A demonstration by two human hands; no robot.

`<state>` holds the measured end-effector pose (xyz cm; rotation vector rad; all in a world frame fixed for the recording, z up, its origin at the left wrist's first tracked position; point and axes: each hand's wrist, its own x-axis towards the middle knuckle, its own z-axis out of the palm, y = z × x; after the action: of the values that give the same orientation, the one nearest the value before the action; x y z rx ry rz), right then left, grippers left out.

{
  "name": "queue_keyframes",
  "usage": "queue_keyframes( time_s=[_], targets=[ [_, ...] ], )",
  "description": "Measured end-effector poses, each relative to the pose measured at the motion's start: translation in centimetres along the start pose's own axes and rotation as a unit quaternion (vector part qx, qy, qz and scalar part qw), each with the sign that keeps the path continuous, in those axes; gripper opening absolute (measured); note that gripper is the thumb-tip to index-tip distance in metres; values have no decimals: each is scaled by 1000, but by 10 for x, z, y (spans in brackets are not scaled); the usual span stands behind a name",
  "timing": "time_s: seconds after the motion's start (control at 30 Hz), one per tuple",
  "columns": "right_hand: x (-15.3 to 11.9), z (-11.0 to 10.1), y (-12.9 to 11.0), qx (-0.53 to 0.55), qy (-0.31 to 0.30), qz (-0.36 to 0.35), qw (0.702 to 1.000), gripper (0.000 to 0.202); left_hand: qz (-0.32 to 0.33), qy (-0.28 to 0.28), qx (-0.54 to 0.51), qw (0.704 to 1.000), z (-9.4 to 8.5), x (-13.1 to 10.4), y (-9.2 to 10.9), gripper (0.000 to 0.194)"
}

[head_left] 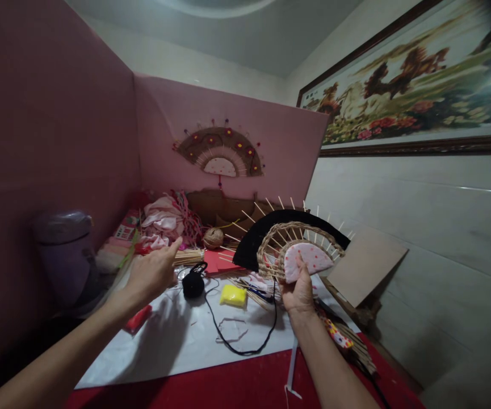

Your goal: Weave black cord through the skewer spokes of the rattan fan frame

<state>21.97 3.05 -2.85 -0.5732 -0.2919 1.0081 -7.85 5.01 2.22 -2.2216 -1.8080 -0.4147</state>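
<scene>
Right hand (pixel 298 292) clamped on the base of a fan (pixel 288 228), thumb laid over its spotted pink half-round (pixel 313 258); the fan is held up above the table, with thin sticks radiating past a woven band and a black band (pixel 247 244). Clock positions are taken from the fan. At 9 o'clock, left hand (pixel 155 268), raised, index finger extended; whether its fingertips are together or apart cannot be told. Also at 9, ball of twine (pixel 213 238). Between 8 and 9, ball of black yarn (pixel 193 286); a black cord (pixel 245 353) loops across the white sheet (pixel 194 346). At 8, yellow packet (pixel 233 296). Between 10 and 11, flowered fan (pixel 211 139) on the pink panel (pixel 160 130). Between 3 and 4, tan board (pixel 366 264), tilted.
</scene>
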Motion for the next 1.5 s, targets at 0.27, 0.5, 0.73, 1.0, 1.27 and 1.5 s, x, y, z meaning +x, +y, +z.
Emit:
queue_keyframes(
  time_s=[0.27, 0.5, 0.73, 1.0, 1.27, 1.5],
  targets=[
    [0, 0, 1, -6, 4, -2, 1000, 31, 125, -81, 2, 989, 50, -21, -13, 21],
    [-1, 0, 1, -12, -10, -5, 1000, 31, 113, -56, 70, 990, 10, -3, -28, 19],
    [1, 0, 2, 5, 17, -2, 1000, 33, -28, 10, 75, 997, -34, 26, -55, 19],
    [0, 0, 2, 11, 8, -2, 1000, 30, 101, -102, -47, 989, 35, 5, -32, 13],
    [-2, 1, 0, -6, 6, 6, 1000, 29, 46, 13, 63, 997, 31, 17, -49, 28],
    [-1, 1, 1, -5, -2, -3, 1000, 32, -67, 70, 67, 993, 5, 24, -38, 33]
  ],
)
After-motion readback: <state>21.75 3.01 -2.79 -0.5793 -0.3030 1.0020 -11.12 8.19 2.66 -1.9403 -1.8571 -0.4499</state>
